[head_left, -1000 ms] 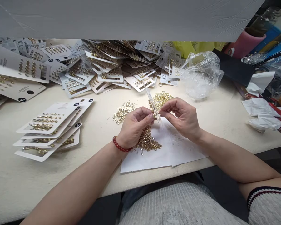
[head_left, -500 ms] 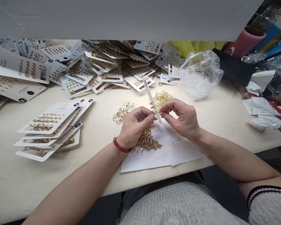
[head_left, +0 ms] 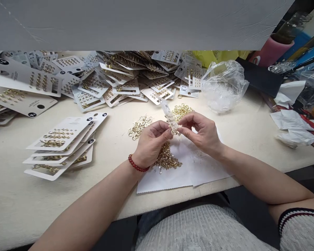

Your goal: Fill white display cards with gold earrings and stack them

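Note:
Between my two hands an earring card stands tilted, its back with small clear pieces partly turned to me. My left hand, with a red bead bracelet, pinches the card's lower left edge near some gold pieces. The fingertips of my right hand are closed at the card's lower right edge; whether they also hold a small piece I cannot make out. Below lies a heap of small gold studs on white paper. Gold hoops lie to the left, and more gold rings sit behind the card.
A fanned stack of filled earring cards lies at left. Many more cards are heaped along the back under a grey overhang. At right are a clear plastic bag, crumpled tissues and a pink container.
The card has turned from nearly edge-on so that more of its back shows. Both hands keep their grip in nearly the same place. The whole view has shifted slightly.

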The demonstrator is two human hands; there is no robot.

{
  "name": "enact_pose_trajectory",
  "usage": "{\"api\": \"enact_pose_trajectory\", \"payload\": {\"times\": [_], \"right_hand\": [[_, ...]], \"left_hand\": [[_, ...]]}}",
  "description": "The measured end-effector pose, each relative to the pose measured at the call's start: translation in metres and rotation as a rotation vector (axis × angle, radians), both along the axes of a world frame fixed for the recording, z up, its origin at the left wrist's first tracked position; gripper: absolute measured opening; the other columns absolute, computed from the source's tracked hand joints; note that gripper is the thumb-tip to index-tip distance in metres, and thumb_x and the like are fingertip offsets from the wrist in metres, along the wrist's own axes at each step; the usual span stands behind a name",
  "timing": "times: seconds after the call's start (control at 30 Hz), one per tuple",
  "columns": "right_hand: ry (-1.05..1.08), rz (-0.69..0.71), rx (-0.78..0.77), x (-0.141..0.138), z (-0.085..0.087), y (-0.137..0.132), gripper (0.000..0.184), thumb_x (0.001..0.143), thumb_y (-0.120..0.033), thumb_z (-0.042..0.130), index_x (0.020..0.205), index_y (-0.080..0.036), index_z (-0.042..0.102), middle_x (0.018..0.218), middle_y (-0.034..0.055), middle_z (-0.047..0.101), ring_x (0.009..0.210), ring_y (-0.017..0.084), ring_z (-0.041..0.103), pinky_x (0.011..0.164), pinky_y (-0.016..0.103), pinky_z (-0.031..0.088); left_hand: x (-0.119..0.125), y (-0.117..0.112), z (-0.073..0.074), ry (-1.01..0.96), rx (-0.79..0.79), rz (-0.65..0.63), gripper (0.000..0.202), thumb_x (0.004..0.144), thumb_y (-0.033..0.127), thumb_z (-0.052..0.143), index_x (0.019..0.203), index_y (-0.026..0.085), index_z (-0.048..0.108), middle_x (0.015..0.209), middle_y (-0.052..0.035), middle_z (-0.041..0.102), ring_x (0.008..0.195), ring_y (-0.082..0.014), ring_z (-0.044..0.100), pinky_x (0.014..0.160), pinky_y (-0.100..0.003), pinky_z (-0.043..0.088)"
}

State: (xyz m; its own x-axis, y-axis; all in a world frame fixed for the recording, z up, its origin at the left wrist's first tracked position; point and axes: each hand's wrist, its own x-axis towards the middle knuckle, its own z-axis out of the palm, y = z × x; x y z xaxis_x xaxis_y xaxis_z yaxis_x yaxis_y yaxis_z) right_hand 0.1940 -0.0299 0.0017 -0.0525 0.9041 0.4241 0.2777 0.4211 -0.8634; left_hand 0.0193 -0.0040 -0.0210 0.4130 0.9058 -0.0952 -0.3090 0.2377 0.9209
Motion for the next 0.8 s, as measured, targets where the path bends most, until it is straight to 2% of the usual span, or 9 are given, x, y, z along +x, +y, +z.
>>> {"api": "enact_pose_trajectory", "payload": {"times": [0.3,0.5,0.63,0.7,0.8], "right_hand": [[-0.117,0.001,0.080,0.000,0.000,0.000,0.008,0.089,-0.022,0.065,0.082,-0.018,0.064,0.068,-0.0027,0.062,0.055,0.007,0.046,0.049,0.023,0.039],[-0.222,0.025,0.188,0.000,-0.003,-0.001,0.011,0.089,-0.013,0.058,0.080,-0.019,0.056,0.066,-0.0039,0.053,0.055,0.007,0.042,0.049,0.023,0.037],[-0.176,0.033,0.138,-0.001,-0.004,0.001,0.012,0.089,-0.015,0.059,0.078,-0.019,0.057,0.064,-0.0040,0.054,0.054,0.007,0.045,0.047,0.022,0.037],[-0.133,0.063,0.093,0.003,-0.002,0.002,0.013,0.090,-0.020,0.062,0.077,-0.019,0.060,0.066,-0.0028,0.059,0.056,0.008,0.050,0.049,0.023,0.040],[-0.075,0.059,0.044,0.012,0.005,0.002,0.018,0.094,-0.032,0.062,0.082,-0.020,0.067,0.071,0.0003,0.065,0.063,0.011,0.059,0.054,0.025,0.047]], "left_hand": [[0.000,0.000,0.002,-0.015,-0.003,-0.029,0.026,0.070,0.036,0.086,0.079,0.019,0.069,0.073,0.0001,0.065,0.065,-0.0118,0.058,0.061,-0.026,0.052],[0.001,-0.001,-0.002,0.017,0.049,-0.028,0.024,0.073,0.036,0.085,0.080,0.019,0.069,0.071,0.0005,0.063,0.063,-0.0107,0.057,0.059,-0.025,0.050],[0.001,-0.003,0.002,0.043,0.070,-0.026,0.024,0.073,0.037,0.084,0.076,0.019,0.067,0.069,0.0004,0.064,0.060,-0.0106,0.057,0.054,-0.024,0.049],[0.000,-0.004,0.008,0.084,0.133,-0.008,0.022,0.075,0.035,0.082,0.076,0.019,0.066,0.070,-0.0001,0.065,0.060,-0.0110,0.058,0.055,-0.025,0.050],[0.000,-0.006,0.016,0.209,0.362,0.094,0.012,0.080,0.028,0.076,0.080,0.019,0.067,0.075,-0.0019,0.067,0.067,-0.0128,0.061,0.063,-0.028,0.053]]}}
